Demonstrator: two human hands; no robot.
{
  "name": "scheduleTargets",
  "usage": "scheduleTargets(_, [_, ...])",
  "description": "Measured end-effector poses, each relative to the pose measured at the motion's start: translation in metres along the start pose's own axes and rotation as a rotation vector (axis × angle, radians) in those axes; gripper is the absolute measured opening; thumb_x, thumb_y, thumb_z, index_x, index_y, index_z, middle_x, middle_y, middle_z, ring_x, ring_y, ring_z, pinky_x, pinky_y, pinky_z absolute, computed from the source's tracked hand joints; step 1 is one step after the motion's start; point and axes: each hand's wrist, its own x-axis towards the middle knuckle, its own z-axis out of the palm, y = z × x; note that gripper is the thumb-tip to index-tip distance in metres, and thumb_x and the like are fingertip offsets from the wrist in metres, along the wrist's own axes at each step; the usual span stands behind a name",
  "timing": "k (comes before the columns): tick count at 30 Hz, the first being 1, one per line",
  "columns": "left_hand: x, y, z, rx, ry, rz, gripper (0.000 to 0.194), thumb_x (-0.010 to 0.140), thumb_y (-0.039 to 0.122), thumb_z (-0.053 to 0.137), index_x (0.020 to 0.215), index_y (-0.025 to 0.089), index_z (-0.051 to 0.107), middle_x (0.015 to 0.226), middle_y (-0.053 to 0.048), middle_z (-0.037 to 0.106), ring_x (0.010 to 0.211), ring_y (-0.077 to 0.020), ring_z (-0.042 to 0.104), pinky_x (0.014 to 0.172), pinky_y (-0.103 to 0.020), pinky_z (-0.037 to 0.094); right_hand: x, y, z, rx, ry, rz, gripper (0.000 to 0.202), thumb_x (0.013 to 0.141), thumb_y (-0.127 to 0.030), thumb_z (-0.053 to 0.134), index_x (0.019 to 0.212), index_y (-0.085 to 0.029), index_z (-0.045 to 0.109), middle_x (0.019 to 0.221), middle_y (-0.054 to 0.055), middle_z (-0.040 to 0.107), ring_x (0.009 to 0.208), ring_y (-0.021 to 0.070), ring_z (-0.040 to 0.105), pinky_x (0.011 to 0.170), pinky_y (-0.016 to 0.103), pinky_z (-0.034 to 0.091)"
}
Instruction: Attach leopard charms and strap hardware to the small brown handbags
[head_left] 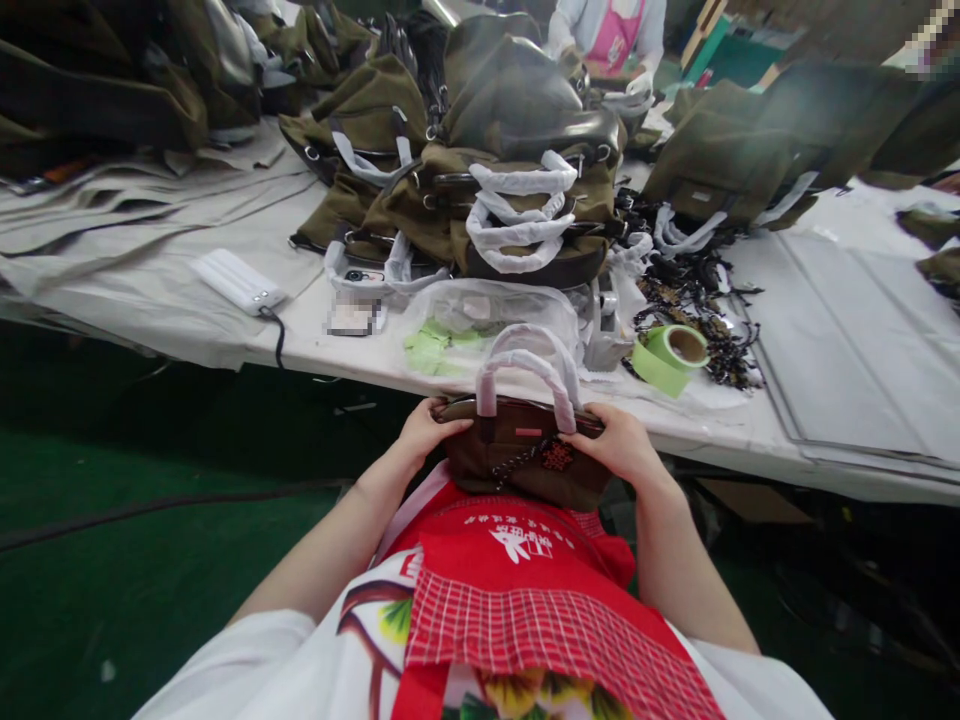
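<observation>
Fingers of the left hand (427,432) and right hand (624,442) grip opposite top ends of an olive-brown handbag (469,455), upright at centre, near the edge of the white surface (304,335). Moving it evenly would call for both grips, as its fabric looks soft; white-wrapped handles (487,388) arch above.

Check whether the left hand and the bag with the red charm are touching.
Touching. The head view shows the left hand gripping one end of the bag, its thumb pressed on the front just below the zip.
</observation>
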Motion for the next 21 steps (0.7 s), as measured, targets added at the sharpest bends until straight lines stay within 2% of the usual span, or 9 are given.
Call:
scheduleTargets(2, [0.001,-0.006,0.004,-0.27,-0.104,-0.106,0.064,0.048,0.037,0.092,0.103,0.013,0.069,0.106,-0.013,0.074,0.104,-0.0314,0.068,0.096,-0.043,0.05,-0.005,0.005,-0.001,0.079,-0.014,0.007,0.033,0.075,-0.051,0.072,0.088,-0.021,0.07,0.085,0.003,0.074,0.079,0.0237,0.067,0.069,0.031,0.047])
scheduleTargets(3, [0.0,-0.009,0.007,-0.338,-0.184,-0.149,0.064,0.047,0.035,0.093,0.103,0.013,0.07,0.106,-0.013,0.075,0.105,-0.0316,0.068,0.097,-0.043,0.05,-0.006,0.007,0.0,0.11,-0.007,0.015,0.032,0.075,-0.051,0.072,0.087,-0.021,0.07,0.083,0.003,0.074,0.078,0.0233,0.066,0.07,0.031,0.047])
scheduleTargets(6, [-0.002,-0.017,0.021,-0.374,-0.359,-0.234,0.068,0.041,0.026,0.095,0.104,0.013,0.073,0.106,-0.015,0.076,0.106,-0.0342,0.068,0.099,-0.046,0.05,-0.009,0.01,0.002,0.124,0.028,0.055,0.033,0.074,-0.05,0.071,0.088,-0.02,0.071,0.085,0.005,0.074,0.08,0.0238,0.066,0.07,0.031,0.046])
scheduleTargets(7, [-0.003,-0.018,0.026,-0.364,-0.357,-0.246,0.069,0.039,0.025,0.095,0.103,0.013,0.073,0.104,-0.015,0.076,0.106,-0.035,0.069,0.1,-0.047,0.05,-0.009,0.009,0.002,0.108,0.029,0.07,0.034,0.074,-0.05,0.071,0.088,-0.019,0.071,0.086,0.005,0.074,0.08,0.024,0.066,0.07,0.031,0.046])
scheduleTargets(11, [-0.004,-0.016,0.043,-0.282,-0.223,-0.215,0.066,0.04,0.027,0.094,0.101,0.014,0.072,0.101,-0.013,0.077,0.101,-0.0347,0.071,0.097,-0.048,0.053,-0.008,0.006,-0.007,0.04,-0.008,0.128,0.037,0.073,-0.051,0.073,0.091,-0.018,0.072,0.086,0.006,0.074,0.078,0.0231,0.066,0.066,0.028,0.043])
scheduleTargets(15, [-0.004,-0.003,0.044,-0.043,-0.221,-0.123,0.052,0.049,0.035,0.089,0.095,0.014,0.073,0.095,-0.011,0.078,0.096,-0.0352,0.073,0.091,-0.048,0.058,-0.013,0.01,-0.02,0.009,-0.054,0.159,0.04,0.071,-0.055,0.075,0.082,-0.016,0.073,0.074,0.005,0.072,0.067,0.0205,0.062,0.059,0.026,0.039])
scheduleTargets(18, [0.0,0.012,0.04,0.203,-0.126,0.114,0.038,0.057,0.042,0.082,0.085,0.019,0.073,0.082,-0.008,0.078,0.083,-0.0357,0.074,0.079,-0.05,0.061,-0.018,0.016,-0.021,0.171,-0.002,0.135,0.037,0.077,-0.052,0.071,0.077,-0.015,0.072,0.068,0.002,0.069,0.064,0.0182,0.06,0.058,0.025,0.04])
scheduleTargets(21, [0.0,0.037,0.037,0.318,-0.019,0.303,0.038,0.059,0.047,0.079,0.087,0.023,0.072,0.087,-0.005,0.078,0.088,-0.0348,0.073,0.081,-0.048,0.06,-0.024,0.017,-0.019,0.466,0.067,0.04,0.033,0.082,-0.047,0.065,0.082,-0.016,0.073,0.075,0.002,0.072,0.072,0.0204,0.065,0.064,0.027,0.048])
